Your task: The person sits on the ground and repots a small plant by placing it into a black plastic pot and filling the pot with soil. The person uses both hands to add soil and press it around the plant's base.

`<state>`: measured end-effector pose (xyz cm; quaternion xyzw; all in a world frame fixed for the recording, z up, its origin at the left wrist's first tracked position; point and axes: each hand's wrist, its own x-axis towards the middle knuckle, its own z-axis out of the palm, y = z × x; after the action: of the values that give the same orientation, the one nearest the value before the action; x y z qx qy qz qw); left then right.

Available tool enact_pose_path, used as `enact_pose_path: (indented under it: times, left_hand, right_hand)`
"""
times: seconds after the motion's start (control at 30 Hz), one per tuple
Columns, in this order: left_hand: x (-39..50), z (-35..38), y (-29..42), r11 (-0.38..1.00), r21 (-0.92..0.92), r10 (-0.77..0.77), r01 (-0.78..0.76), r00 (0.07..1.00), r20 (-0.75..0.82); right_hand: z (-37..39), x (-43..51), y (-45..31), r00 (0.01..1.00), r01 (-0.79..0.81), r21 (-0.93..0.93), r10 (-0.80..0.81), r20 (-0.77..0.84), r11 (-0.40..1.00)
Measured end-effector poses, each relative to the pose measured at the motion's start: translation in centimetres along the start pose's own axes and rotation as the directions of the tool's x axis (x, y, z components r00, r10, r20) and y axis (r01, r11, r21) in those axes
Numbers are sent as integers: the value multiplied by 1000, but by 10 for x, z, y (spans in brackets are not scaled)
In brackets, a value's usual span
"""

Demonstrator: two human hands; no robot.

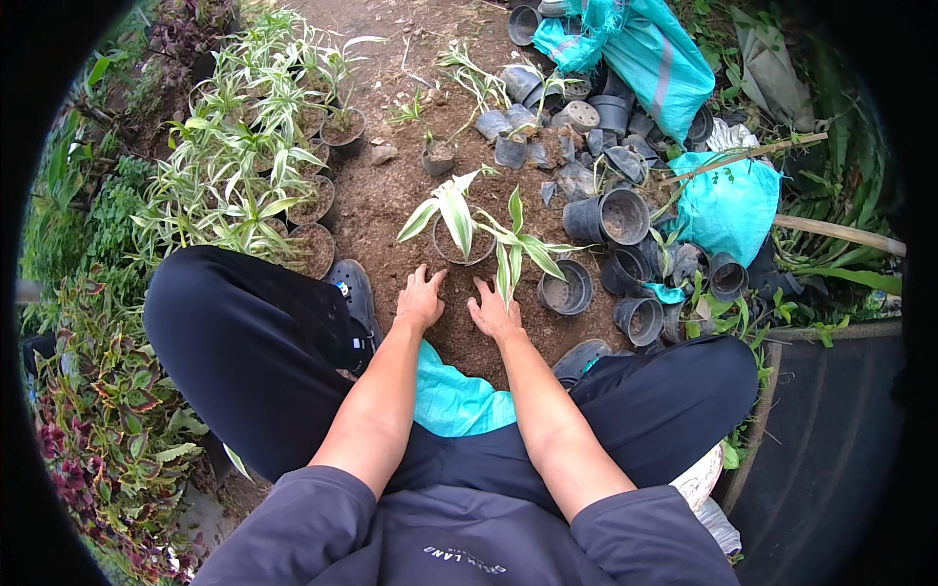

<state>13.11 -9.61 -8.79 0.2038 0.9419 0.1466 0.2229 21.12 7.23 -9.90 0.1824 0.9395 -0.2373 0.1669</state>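
Observation:
My left hand [423,299] rests low over the loose brown soil [454,344], fingers spread and nothing in them. Just to its right, my right hand [494,313] is also on or close to the soil, thumb apart from the fingers. Leaf tips hang over part of that hand, and I see nothing held in it. Ahead of both hands stands a round black plastic pot [442,245] filled with soil. Green-and-white striped leaves [458,216] spread over it from a variegated plant. A second leafy shoot [516,242] leans to the right of the pot's rim.
An upright soil-filled pot [566,289] is near my right hand. Farther right lie several empty black pots [623,216] and a turquoise woven sack [725,205]. Rows of potted striped plants [253,168] line the left. Another turquoise sheet [458,399] lies between my legs.

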Motion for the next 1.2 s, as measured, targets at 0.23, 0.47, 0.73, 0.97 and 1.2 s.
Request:
enact_pose_path:
  times: [0.23, 0.47, 0.73, 0.97, 1.2]
  left_hand:
    - [-25, 0, 28, 968, 194, -195, 162, 967, 165]
    - [-37, 24, 25, 940, 326, -208, 101, 926, 315]
    - [-48, 37, 29, 964, 229, -207, 134, 922, 327]
    - [-17, 34, 18, 966, 172, -247, 193, 888, 387]
    - [52, -12, -20, 412, -662, -299, 626, 780, 550]
  right_hand:
    - [-8, -48, -36, 908, 324, -233, -232, 349, 917]
    - [-7, -72, -25, 878, 356, -345, -184, 442, 868]
    - [40, -78, -8, 867, 380, -247, -251, 430, 891]
    - [30, -60, -7, 775, 170, -107, -66, 629, 980]
    - [-47, 8, 19, 742, -567, 663, -45, 668, 489]
